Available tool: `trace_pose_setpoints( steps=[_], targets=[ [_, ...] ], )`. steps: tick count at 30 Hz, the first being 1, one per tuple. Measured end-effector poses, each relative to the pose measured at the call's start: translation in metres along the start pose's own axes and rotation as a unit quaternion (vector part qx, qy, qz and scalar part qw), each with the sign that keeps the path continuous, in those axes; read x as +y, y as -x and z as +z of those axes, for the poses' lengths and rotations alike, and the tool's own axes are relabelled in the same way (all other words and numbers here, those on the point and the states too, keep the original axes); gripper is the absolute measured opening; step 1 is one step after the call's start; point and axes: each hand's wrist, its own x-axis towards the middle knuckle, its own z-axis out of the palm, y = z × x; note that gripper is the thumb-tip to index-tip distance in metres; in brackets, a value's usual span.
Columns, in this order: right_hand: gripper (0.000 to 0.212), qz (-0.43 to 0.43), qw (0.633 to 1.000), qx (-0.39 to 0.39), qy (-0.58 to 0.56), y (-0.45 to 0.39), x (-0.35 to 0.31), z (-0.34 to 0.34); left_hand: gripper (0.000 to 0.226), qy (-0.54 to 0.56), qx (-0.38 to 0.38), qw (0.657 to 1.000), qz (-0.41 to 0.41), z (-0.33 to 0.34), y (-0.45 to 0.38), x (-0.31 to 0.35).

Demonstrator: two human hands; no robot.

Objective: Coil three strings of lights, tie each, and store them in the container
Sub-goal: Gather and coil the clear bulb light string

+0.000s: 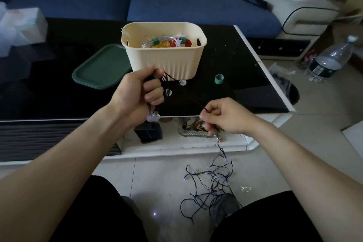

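Head view, looking down over a black table [245,76]. Left hand [137,92] clenched round a coiled bundle of the black light string [211,188], bulbs hanging below the fist. Right hand [224,116] pinching the same string near the table's front edge; the loose rest tangled on the floor. Cream container [163,61] upright on the table, two tied coils inside. Green lid [102,67] just left; green tie [219,79] to its right.

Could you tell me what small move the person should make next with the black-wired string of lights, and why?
Probably wind another loop: the right hand pinches the black-wired string of lights and should carry it up to the bundle that the left hand grips. Most of the wire lies loose on the tiled floor, and the green tie band sits unused on the black glass table.
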Motion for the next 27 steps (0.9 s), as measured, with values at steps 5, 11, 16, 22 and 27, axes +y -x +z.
trace_pose_setpoints(
  steps=[5,11,16,22,27],
  targets=[
    [0.034,-0.023,0.985,-0.071,0.155,0.008,-0.029,0.033,0.044,0.003,0.002,1.000,0.003,0.001,0.004,0.004],
    [0.047,-0.042,0.969,-0.200,0.138,0.024,-0.056,0.048,0.020,-0.152,-0.033,0.988,0.007,0.006,0.002,-0.010],
    [0.044,-0.042,0.966,-0.250,-0.040,0.028,-0.056,0.033,0.018,-0.276,-0.151,0.949,-0.035,0.012,0.008,-0.025],
    [0.025,-0.068,0.985,-0.142,-0.070,0.030,-0.044,0.005,0.048,-0.381,-0.216,0.894,-0.093,0.016,0.011,-0.034],
    [0.025,-0.133,0.990,-0.002,-0.053,0.022,-0.031,-0.009,0.048,-0.337,-0.255,0.893,-0.155,0.019,0.013,-0.030]
  ],
)
